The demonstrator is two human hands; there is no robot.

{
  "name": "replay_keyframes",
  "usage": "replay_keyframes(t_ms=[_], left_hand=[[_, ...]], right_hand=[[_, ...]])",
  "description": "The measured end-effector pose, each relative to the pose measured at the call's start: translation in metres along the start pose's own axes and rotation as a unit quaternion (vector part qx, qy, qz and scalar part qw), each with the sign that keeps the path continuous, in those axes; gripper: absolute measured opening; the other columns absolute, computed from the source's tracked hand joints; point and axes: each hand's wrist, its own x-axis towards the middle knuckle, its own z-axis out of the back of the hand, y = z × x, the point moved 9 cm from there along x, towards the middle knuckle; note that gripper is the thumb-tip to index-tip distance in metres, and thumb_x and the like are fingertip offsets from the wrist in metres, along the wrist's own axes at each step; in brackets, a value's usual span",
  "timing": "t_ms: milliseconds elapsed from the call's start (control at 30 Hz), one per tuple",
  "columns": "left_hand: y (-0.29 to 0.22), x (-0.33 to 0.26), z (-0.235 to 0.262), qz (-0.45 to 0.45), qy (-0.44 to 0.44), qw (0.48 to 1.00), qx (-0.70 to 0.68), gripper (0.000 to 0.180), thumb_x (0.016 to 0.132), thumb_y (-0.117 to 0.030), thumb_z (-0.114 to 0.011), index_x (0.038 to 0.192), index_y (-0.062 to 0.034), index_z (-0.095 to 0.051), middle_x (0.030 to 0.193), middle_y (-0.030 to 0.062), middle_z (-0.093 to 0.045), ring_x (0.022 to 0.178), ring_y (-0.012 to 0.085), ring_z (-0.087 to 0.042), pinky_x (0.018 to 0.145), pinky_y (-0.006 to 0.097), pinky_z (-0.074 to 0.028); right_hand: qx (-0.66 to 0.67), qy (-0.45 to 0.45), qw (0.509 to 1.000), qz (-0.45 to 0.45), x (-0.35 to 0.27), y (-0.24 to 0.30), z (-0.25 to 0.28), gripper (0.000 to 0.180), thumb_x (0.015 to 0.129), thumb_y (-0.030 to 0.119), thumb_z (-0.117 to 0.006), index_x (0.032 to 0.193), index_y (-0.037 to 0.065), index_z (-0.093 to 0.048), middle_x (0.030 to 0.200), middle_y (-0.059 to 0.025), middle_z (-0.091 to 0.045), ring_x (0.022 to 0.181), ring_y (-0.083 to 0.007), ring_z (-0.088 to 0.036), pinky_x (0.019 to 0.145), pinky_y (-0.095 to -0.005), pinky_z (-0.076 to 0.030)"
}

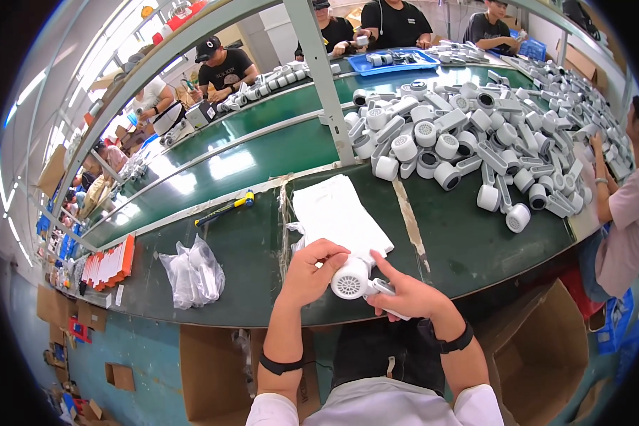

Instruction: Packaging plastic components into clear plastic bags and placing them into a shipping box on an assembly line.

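Card stack: orange-edged flat pieces, far left on the green table.
Plastic bag: clear, crinkled film, left of your hands.
Screwdriver: yellow and blue handle, lying beyond the bag.
Left hand: your fingers wrap the round head of the white hair dryer.
Hair dryer: smooth matte plastic, perforated round grille, held at the table's near edge.
Right hand: your fingers close on its handle, index extended.
Pile: many identical white dryers, far right.

A crinkled clear plastic bag lies on your tabletop at left; open brown cardboard boxes stand on the floor beneath.
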Motion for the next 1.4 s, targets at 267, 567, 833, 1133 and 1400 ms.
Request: replay_keyframes(t_ms=[267, 567, 833, 1133, 1400], left_hand=[[-0.028, -0.016, -0.012, -0.116, -0.049, 0.982, 0.139, 0.008, 0.084, -0.003, -0.068, 0.092, -0.0002, -0.069, 0.086, 0.0098, -0.065, 0.076, 0.0223, -0.063, 0.068, 0.029, -0.05], [-0.027, -0.045, -0.062, -0.169, 0.026, 0.985, 0.037, 0.01, 0.084, -0.002, -0.07, 0.093, -0.0018, -0.068, 0.086, 0.0102, -0.065, 0.072, 0.0236, -0.063, 0.064, 0.03, -0.05], [0.001, -0.049, -0.039, -0.076, 0.015, 0.975, -0.208, 0.044, 0.089, -0.028, -0.072, 0.115, 0.0038, -0.057, 0.099, 0.0064, -0.063, 0.094, 0.0167, -0.059, 0.088, 0.032, -0.047], [0.058, -0.058, -0.082, 0.21, -0.048, 0.826, -0.521, 0.048, 0.104, -0.028, -0.044, 0.147, -0.0149, -0.03, 0.142, 0.0052, -0.045, 0.129, 0.019, -0.047, 0.105, 0.038, -0.043], [0.06, -0.05, -0.038, 0.177, -0.117, 0.836, -0.506, 0.034, 0.103, -0.031, -0.044, 0.132, -0.0125, -0.043, 0.118, 0.0065, -0.06, 0.092, 0.0217, -0.063, 0.059, 0.037, -0.053]], right_hand=[[0.114, -0.125, 0.985, 0.021, 0.015, -0.014, 0.0, 0.065, 0.091, 0.017, -0.061, 0.145, 0.007, -0.025, 0.079, -0.0067, -0.06, 0.056, -0.013, -0.057, 0.05, -0.0277, -0.049], [0.203, -0.299, 0.887, 0.288, 0.02, 0.0, 0.029, 0.073, 0.092, 0.009, -0.061, 0.144, 0.005, -0.011, 0.108, -0.0132, -0.059, 0.087, -0.0163, -0.062, 0.073, -0.0291, -0.053], [0.237, -0.27, 0.901, 0.245, 0.01, 0.004, 0.024, 0.046, 0.1, 0.021, -0.054, 0.138, 0.004, -0.034, 0.114, -0.0066, -0.057, 0.096, -0.012, -0.057, 0.081, -0.025, -0.049], [0.137, -0.352, 0.874, 0.306, 0.008, 0.033, -0.002, 0.044, 0.093, 0.014, -0.059, 0.132, 0.001, -0.046, 0.097, -0.0099, -0.066, 0.093, -0.0185, -0.063, 0.077, -0.0313, -0.051], [-0.178, -0.479, 0.782, 0.357, -0.024, 0.055, 0.014, 0.014, 0.085, 0.005, -0.065, 0.098, 0.0, -0.067, 0.082, -0.0145, -0.066, 0.071, -0.0324, -0.063, 0.063, -0.0383, -0.049]])
